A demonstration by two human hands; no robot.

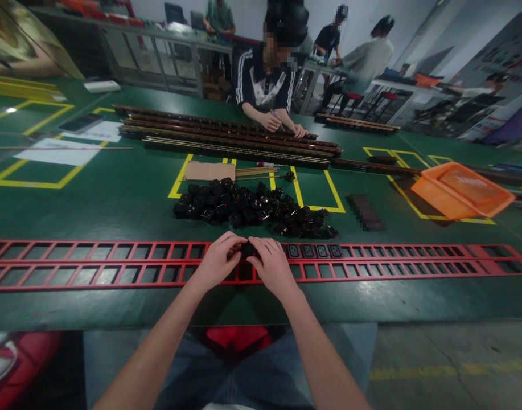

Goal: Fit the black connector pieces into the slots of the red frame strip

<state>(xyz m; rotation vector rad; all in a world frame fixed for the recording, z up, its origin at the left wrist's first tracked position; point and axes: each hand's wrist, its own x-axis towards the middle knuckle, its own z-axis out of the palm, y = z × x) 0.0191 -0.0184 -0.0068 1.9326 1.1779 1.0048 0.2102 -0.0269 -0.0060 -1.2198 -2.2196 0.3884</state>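
My left hand (223, 256) and my right hand (270, 263) meet over a long red frame (115, 262) with two rows of rectangular openings. Between my fingertips is a small black socket (247, 249), mostly covered, which both hands grip. Just right of my right hand, several black sockets (315, 250) sit side by side in the frame's far row. Beyond my hands lies a loose heap of black sockets (230, 202) on the green table. Whether the held socket is seated in an opening cannot be made out.
Dark long rails (226, 136) lie across the table, where another person (267, 80) works with a thin tool. An orange bin (457, 191) stands tilted at the right. Cardboard (209, 171) with thin sticks, a dark flat block (365, 212) and paper sheets (58, 152) lie around.
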